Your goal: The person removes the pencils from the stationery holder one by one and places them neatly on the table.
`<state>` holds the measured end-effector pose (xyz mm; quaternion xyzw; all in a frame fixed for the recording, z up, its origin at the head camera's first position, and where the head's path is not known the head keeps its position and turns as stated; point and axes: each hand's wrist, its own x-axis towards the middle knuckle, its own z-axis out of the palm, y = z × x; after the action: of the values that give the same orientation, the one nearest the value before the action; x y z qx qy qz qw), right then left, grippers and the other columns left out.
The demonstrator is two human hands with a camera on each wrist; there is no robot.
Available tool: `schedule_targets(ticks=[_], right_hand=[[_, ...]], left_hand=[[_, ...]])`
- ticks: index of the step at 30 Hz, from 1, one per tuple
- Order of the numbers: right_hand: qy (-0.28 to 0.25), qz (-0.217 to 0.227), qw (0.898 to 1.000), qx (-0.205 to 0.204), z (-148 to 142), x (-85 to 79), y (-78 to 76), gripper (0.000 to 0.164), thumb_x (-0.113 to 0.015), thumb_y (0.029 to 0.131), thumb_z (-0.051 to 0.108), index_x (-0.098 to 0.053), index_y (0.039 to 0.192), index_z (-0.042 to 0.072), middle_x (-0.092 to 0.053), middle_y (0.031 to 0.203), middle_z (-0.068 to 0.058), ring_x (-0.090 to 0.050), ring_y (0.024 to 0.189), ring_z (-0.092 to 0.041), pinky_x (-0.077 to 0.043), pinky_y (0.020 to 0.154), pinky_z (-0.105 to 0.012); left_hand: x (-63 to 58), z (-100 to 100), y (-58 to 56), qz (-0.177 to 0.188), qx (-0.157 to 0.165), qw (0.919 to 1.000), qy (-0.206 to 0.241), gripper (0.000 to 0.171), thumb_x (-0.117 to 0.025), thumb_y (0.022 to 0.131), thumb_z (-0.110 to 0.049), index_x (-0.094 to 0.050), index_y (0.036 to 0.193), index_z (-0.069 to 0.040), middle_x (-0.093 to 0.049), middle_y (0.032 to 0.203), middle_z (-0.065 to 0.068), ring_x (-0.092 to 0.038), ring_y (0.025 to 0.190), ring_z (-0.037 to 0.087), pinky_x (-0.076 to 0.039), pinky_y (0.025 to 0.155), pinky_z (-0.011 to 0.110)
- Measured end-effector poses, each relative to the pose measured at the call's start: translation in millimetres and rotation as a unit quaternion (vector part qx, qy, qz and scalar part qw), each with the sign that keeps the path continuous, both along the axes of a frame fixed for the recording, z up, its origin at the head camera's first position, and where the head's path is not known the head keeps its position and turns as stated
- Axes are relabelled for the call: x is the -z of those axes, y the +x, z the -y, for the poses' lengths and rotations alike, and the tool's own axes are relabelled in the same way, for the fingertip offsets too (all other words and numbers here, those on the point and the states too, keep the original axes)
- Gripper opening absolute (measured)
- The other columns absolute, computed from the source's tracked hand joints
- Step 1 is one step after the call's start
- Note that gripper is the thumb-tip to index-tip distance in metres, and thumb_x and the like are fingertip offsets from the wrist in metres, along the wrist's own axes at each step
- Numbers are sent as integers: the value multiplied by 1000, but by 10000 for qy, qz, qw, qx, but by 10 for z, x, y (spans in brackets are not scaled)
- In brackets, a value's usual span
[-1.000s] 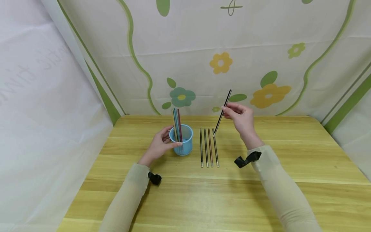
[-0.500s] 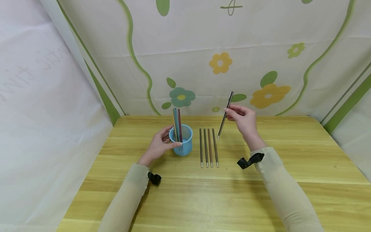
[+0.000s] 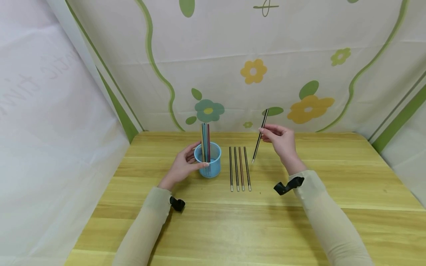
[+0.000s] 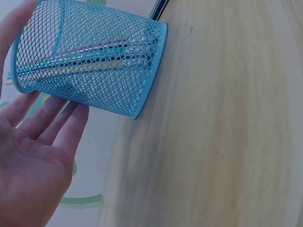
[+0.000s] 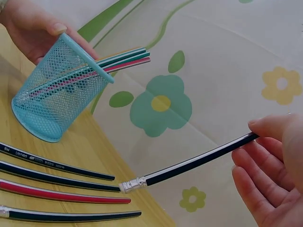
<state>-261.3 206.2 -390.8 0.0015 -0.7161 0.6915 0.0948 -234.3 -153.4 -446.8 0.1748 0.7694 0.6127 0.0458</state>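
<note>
A blue mesh pencil cup stands upright on the table, held by my left hand, its thumb over the near rim and the other fingers round the far side. Several coloured pencils lean together inside it. My right hand pinches a black pencil with white stripes between thumb and fingertips. It tilts in the air, eraser end down, just right of a row of pencils. That row lies on the table with erasers toward me: a red pencil among three black pencils.
The wooden table runs back to a white cloth backdrop printed with flowers. Another white cloth hangs along the left side. Black straps sit on both wrists.
My right hand has moved slightly right and down with the black pencil, whose eraser end has left the top of the row. The pencils in the cup have shifted a little right.
</note>
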Motion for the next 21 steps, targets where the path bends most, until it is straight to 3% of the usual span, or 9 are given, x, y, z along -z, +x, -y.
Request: schedule_targets(ticks=[7, 11, 21], right_hand=[[145, 202, 9997, -61, -22, 51, 16, 46, -82, 89, 29, -71, 122, -1, -75, 101, -6, -73, 86, -24, -60, 78, -29], [222, 296, 9993, -77, -26, 77, 29, 47, -82, 90, 30, -70, 122, -2, -75, 102, -6, -73, 86, -24, -60, 82, -35], [323, 528, 9980, -124, -35, 149, 51, 52, -81, 90, 33, -69, 126, -2, -75, 103, -6, -73, 85, -23, -61, 81, -35]], left_hand=[[-1, 0, 2, -9, 5, 10000, 51, 84, -85, 86, -12, -40, 157, -13, -56, 142, 16, -56, 127, 32, -44, 109, 43], [8, -4, 1, -39, 23, 9999, 111, 83, -84, 86, -11, -40, 157, -16, -57, 142, 16, -57, 126, 31, -44, 108, 42], [24, 1, -18, -125, 13, 9999, -1, 80, -86, 85, -13, -45, 154, -20, -59, 139, 12, -60, 122, 28, -47, 106, 41]])
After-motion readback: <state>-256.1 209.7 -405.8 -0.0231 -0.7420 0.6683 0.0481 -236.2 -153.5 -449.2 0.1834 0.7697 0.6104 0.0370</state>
